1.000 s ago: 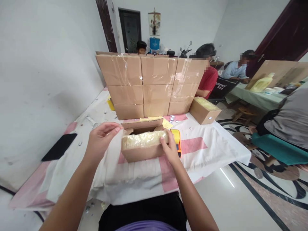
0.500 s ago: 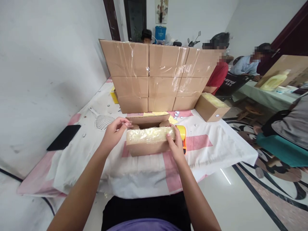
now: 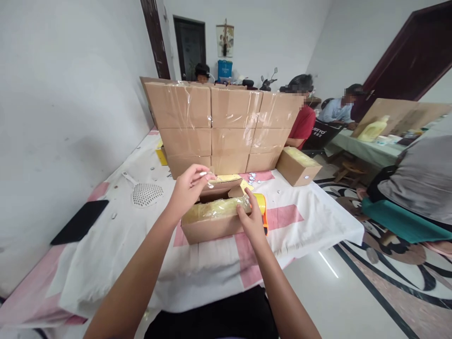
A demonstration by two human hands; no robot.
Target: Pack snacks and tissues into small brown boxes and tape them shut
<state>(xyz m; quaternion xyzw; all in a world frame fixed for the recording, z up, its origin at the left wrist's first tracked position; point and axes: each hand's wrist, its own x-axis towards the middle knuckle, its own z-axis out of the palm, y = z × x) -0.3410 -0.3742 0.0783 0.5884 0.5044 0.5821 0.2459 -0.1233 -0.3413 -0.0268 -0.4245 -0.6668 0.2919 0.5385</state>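
A small open cardboard box (image 3: pixel 213 230) sits on the cloth-covered table, its front flap covered with shiny clear tape. The back flap stands up, and the inside is dark. My right hand (image 3: pixel 250 214) grips the box's right end, thumb on the taped flap and fingers behind it. Above the box's left part, my left hand (image 3: pixel 190 186) is closed in a pinch on a small translucent strip (image 3: pixel 211 181) that looks like clear tape. Partly hidden behind my right hand is a yellow and orange tape dispenser (image 3: pixel 262 202).
A wall of stacked, taped boxes (image 3: pixel 229 127) stands behind. Another box (image 3: pixel 298 165) sits at the table's right edge. Left are a white perforated scoop (image 3: pixel 146 194) and a black flat object (image 3: pixel 81 221). Other people sit beyond the stack and to the right.
My left hand has moved right and up from the box's left corner, over the box, with the clear strip in its fingers. My right hand stays at the box's right end. The view has shifted.
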